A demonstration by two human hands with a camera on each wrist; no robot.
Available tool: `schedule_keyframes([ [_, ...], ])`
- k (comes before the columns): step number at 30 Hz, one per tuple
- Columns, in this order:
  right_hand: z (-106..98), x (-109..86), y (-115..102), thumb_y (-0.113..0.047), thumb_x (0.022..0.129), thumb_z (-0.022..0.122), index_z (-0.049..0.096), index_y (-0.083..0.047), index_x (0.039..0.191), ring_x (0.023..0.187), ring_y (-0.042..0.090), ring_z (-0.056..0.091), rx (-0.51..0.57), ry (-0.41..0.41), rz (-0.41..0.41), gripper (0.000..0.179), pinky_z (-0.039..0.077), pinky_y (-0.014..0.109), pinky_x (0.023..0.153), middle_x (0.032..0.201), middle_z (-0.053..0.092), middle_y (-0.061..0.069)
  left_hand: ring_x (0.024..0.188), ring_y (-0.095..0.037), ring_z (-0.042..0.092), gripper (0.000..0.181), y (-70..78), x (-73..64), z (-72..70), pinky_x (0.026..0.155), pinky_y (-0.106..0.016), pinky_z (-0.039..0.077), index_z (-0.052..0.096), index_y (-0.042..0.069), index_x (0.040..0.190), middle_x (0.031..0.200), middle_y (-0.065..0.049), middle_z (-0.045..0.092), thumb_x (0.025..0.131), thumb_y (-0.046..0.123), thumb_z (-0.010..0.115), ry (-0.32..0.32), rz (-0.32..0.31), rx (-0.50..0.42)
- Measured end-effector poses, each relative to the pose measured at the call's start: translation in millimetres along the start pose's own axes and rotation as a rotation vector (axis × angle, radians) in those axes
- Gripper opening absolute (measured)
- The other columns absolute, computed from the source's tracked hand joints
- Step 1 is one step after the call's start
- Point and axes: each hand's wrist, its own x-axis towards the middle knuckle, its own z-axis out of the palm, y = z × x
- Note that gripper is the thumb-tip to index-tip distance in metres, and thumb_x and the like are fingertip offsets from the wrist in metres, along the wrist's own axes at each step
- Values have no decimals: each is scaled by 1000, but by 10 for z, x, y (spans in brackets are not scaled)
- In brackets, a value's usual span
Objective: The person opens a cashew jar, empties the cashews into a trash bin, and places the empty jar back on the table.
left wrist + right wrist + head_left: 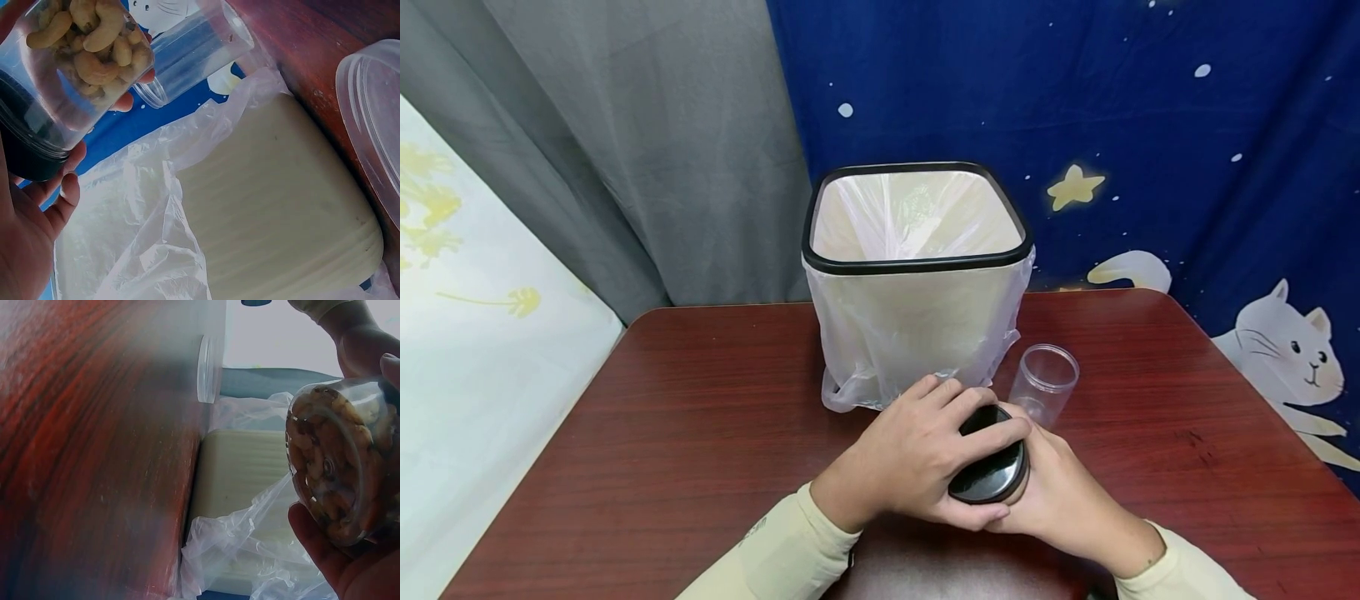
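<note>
Both hands are on a clear jar of cashews (94, 72) with a black lid (988, 479), held above the table's front part. From the left, my left hand (917, 454) grips the lid, fingers curled over its edge and thumb along the near side. My right hand (1060, 492) holds the jar's clear body from the other side. In the right wrist view the round base of the jar (331, 465) faces the camera, nuts showing through it. Just beyond the hands stands an uncovered clear plastic jar (1047, 383).
A cream bin (917, 312) with a black rim and a thin plastic bag liner stands behind the hands on the reddish wooden table (700, 417). A clear round plastic piece (375, 125) appears on the table in the left wrist view. Curtains (700, 142) hang behind.
</note>
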Motion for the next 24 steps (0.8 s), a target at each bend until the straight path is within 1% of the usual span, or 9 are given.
schedule_keyframes([
  [7,21,-11,0,-25,46,94,47,-16,142,103,10,65,-60,47,-6,107,43,8,91,123,66,-2,95,-17,59,65,9,4,18,82,-34,48,60,27,133,114,0,62,84,69,49,8,-34,3],
  [14,23,-9,-8,-27,55,95,46,-22,144,108,8,63,-22,36,34,102,43,8,94,127,63,-6,94,-17,60,68,22,2,30,80,-32,47,60,26,133,113,1,62,82,70,51,10,-76,9],
  [24,33,2,3,-26,54,95,48,-19,140,106,10,65,-43,53,38,98,44,9,93,122,65,-6,92,-15,60,63,40,28,48,77,-32,48,61,26,129,112,1,62,83,69,51,18,-129,3],
])
